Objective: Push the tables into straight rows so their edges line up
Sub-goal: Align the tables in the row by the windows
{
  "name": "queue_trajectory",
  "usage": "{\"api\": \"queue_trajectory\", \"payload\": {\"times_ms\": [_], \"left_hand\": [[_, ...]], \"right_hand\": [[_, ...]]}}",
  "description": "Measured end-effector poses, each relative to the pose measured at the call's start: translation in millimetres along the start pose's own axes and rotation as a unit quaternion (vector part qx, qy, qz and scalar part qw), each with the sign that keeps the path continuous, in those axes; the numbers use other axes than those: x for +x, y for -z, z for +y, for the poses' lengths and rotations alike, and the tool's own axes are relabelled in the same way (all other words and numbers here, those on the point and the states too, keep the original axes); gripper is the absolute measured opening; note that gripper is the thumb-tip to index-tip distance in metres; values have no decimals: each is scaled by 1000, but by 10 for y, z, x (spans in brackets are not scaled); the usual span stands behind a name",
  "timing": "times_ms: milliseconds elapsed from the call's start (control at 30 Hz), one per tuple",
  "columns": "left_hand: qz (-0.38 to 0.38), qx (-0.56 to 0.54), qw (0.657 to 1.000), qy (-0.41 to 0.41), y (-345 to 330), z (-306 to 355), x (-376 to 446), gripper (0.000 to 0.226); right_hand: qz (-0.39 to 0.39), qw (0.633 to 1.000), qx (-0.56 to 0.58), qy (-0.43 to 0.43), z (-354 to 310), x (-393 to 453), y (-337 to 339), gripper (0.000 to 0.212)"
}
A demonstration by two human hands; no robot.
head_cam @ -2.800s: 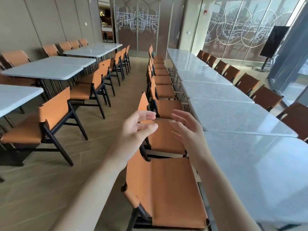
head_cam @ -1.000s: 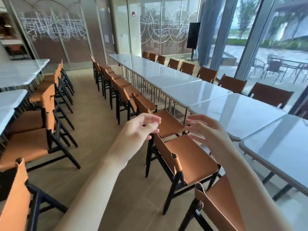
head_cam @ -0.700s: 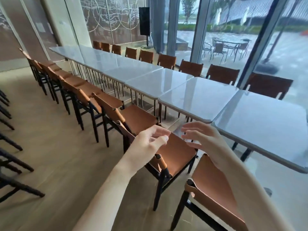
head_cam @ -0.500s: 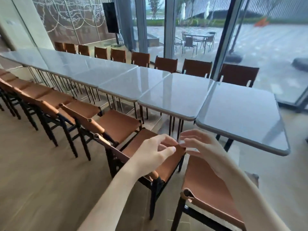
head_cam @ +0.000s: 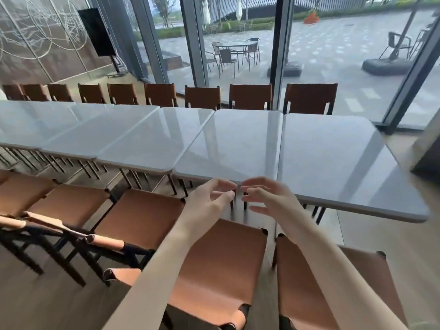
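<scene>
Right now both hands hover just in front of the long row of glossy white rectangular tables [head_cam: 152,144], over the tan leather seats of the black-framed chairs [head_cam: 214,265] tucked along the near side. The left hand [head_cam: 209,206] and the right hand [head_cam: 269,198] are held close together with loosely spread, slightly bent fingers, holding nothing; whether their tips touch the surface edge I cannot tell. They sit at the seam between the last two tables: the end table [head_cam: 333,163] stands farther out toward the near side than its neighbour [head_cam: 233,144], so the front edges step rather than run flush. Brown chairs [head_cam: 250,96] line the far side, against the tall glass windows [head_cam: 238,44].
</scene>
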State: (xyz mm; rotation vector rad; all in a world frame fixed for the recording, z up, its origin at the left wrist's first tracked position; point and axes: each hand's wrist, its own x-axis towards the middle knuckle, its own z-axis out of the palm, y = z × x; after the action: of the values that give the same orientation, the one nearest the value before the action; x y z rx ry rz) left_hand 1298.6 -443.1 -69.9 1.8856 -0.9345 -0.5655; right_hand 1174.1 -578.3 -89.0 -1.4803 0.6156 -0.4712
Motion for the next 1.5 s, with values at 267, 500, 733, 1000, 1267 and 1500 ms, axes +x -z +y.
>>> {"api": "queue_trajectory", "payload": {"times_ms": [267, 500, 733, 1000, 1267, 1500], "left_hand": [[7, -64, 998, -16, 283, -487, 764, 15], [-61, -44, 997, 8, 955, -1105, 1354, 15], [-106, -27, 994, 20, 1461, -1702, 1876, 12], [-154, 31, 987, 24, 1403, -2126, 2497, 11], [-163, 180, 969, 43, 1058, -2946, 3186, 26], [-166, 401, 896, -94, 537, -3580, 3937, 63]], "right_hand": [[55, 998, -3, -19, 119, 490, -370, 15], [137, 990, 18, -43, 279, 907, -1001, 15], [177, 982, 9, -66, 436, 1309, -1681, 17], [196, 975, -22, -106, 799, 1687, -1731, 18], [132, 961, -215, -114, 1665, 3059, -1684, 28], [43, 842, -536, -57, 2477, 4407, -1131, 75]]}}
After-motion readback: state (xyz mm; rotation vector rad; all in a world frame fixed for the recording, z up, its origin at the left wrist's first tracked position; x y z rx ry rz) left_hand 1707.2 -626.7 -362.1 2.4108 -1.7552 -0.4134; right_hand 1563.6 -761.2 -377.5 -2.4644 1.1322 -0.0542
